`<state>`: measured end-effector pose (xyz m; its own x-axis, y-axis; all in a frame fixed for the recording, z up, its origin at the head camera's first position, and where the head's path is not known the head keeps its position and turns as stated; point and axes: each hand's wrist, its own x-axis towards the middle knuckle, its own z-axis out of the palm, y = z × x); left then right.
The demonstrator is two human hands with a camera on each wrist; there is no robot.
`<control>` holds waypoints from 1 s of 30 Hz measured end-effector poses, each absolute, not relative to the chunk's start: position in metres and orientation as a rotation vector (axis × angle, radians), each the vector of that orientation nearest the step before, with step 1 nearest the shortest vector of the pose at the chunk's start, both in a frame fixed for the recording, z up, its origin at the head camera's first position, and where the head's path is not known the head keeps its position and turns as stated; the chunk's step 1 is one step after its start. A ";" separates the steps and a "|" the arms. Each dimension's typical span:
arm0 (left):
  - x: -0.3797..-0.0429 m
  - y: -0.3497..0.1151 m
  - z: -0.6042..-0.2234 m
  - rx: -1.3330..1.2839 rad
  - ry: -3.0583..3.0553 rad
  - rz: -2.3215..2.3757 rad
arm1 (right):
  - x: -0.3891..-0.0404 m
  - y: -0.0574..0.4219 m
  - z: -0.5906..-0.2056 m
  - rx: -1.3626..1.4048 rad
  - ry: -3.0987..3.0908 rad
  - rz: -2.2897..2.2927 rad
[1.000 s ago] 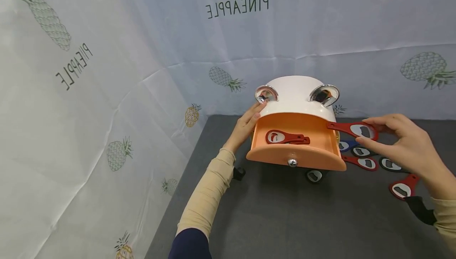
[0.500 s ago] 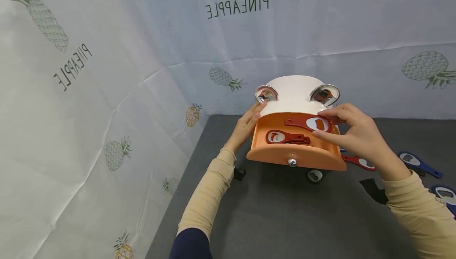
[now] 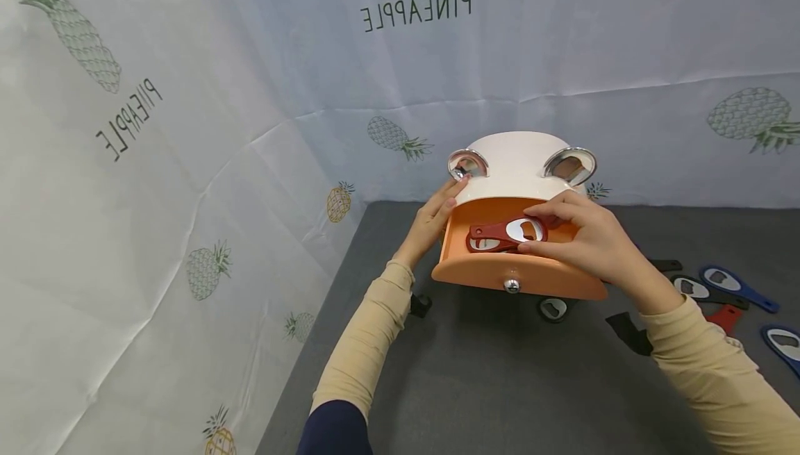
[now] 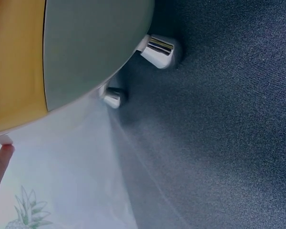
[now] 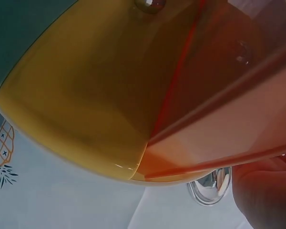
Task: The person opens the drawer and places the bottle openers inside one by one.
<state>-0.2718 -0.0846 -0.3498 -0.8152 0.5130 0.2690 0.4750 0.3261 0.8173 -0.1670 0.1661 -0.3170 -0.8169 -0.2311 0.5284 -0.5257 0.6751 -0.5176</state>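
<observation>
My right hand [image 3: 590, 236] pinches a red bottle opener [image 3: 490, 231] by its round end, low over the pulled-out orange drawer [image 3: 465, 274]. Its handle points left and overlaps another opener [image 3: 482, 244] lying in the drawer. On the left, my left hand [image 3: 431, 222] rests with extended fingers against the side of the white rounded cabinet [image 3: 519, 156]. The left wrist view catches only a finger [image 4: 1, 160] at the cabinet's edge. In the right wrist view, the drawer's side wall [image 5: 229, 138] hides the opener, and part of the right hand [image 5: 264, 191] shows beyond it.
Several bottle openers lie on the dark table at right, among them a blue one [image 3: 728, 279], a black one [image 3: 700, 291] and a red one [image 3: 726, 317]. One black opener [image 3: 553, 310] shows below the drawer front. A pineapple-print cloth [image 3: 281, 59] hangs behind and left.
My right hand has carried the red bottle opener leftward from beside the cabinet into the drawer, above the opener lying there. My left hand has stayed in place.
</observation>
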 end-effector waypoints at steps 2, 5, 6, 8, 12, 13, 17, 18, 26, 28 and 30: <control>-0.272 -0.084 -0.349 0.947 2.531 1.533 | -0.167 0.167 -0.315 0.581 -2.527 1.000; -0.272 -0.084 -0.349 0.948 2.537 1.525 | -0.168 0.168 -0.314 0.569 -2.631 1.069; -0.272 -0.084 -0.349 0.944 2.538 1.528 | -0.169 0.168 -0.313 0.562 -2.663 1.094; -0.273 -0.084 -0.350 0.947 2.536 1.531 | -0.171 0.169 -0.313 0.579 -2.697 1.119; -0.279 -0.083 -0.358 0.976 2.525 1.551 | -0.175 0.169 -0.314 0.620 -2.703 1.120; -0.283 -0.083 -0.362 0.987 2.525 1.556 | -0.176 0.170 -0.314 0.645 -2.701 1.105; -0.297 -0.083 -0.378 1.009 2.537 1.574 | -0.177 0.170 -0.313 0.719 -2.725 1.080; -0.298 -0.083 -0.379 1.015 2.538 1.581 | -0.177 0.171 -0.313 0.740 -2.734 1.083; -0.294 -0.082 -0.377 1.037 2.538 1.572 | -0.183 0.170 -0.319 0.781 -2.773 1.045; -0.287 -0.082 -0.369 1.039 2.534 1.569 | -0.184 0.169 -0.319 0.773 -2.782 1.002; -0.282 -0.082 -0.362 1.041 2.521 1.571 | -0.185 0.168 -0.318 0.770 -2.794 0.964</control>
